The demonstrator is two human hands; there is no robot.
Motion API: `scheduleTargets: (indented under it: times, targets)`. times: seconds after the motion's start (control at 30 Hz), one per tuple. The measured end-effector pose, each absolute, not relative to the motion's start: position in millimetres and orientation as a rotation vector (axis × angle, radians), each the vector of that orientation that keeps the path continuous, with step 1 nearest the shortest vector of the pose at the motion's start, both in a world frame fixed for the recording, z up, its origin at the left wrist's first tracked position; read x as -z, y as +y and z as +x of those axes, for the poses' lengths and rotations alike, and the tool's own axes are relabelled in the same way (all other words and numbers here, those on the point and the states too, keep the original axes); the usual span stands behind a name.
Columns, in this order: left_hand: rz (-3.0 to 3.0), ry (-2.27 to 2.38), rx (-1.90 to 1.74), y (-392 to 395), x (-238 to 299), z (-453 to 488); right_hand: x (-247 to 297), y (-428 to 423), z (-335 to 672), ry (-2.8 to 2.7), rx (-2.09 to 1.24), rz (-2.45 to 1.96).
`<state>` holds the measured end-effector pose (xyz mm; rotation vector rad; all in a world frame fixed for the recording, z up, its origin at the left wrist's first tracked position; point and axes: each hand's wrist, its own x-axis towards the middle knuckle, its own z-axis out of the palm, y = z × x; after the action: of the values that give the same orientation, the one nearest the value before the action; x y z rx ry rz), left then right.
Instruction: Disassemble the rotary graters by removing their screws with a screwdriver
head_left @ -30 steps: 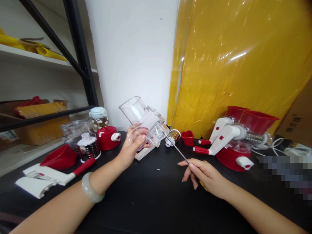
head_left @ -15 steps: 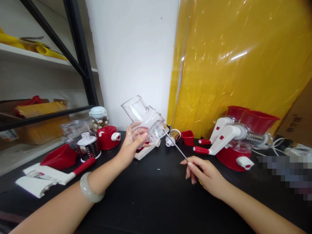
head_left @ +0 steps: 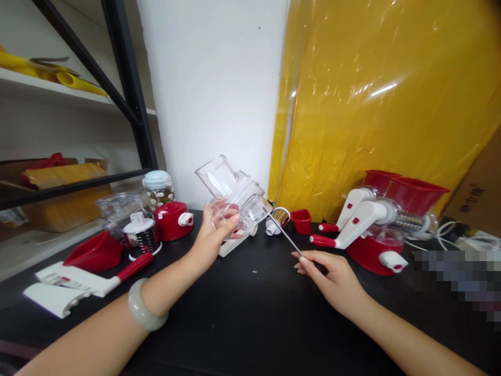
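Note:
A clear plastic grater body (head_left: 230, 189) is held tilted above the table by my left hand (head_left: 219, 230), its fingers wrapped round the lower part. My right hand (head_left: 324, 269) is closed on a long-shafted screwdriver (head_left: 287, 236), pinching the thin metal shaft. The tip reaches the clear round end of the grater body; whether it touches a screw is too small to tell. Behind my left hand lies a white crank arm (head_left: 238, 243), partly hidden. A drum grater with a white end (head_left: 278, 221) rests just behind the screwdriver, beside a small red cup-shaped part (head_left: 301, 222).
On the left stand a red base (head_left: 174, 221), a drum on a white disc (head_left: 141, 235), a red hopper (head_left: 95, 251) and a white handle with red grip (head_left: 97, 279). Assembled rotary graters (head_left: 378, 250) occupy the right. A black shelf frame (head_left: 129, 89) rises at left.
The grater body stays almost in place, with a very slight shift. The fingers of my right hand have drawn closer together around the screwdriver shaft.

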<state>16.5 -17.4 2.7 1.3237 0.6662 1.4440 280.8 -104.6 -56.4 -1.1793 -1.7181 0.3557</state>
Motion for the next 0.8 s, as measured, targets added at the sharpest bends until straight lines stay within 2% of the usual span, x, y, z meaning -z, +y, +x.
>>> scheduleTargets:
  times: [0.23, 0.8]
  targets:
    - [1.342, 0.658, -1.436, -20.4, -4.2, 18.3, 49.3, -106.8, 278.6, -1.725, -0.141, -1.125]
    - [1.466, 0.68, -1.57, -33.8, -6.3, 23.4, 52.7, -105.9, 272.8, -1.542, -0.347, -1.291]
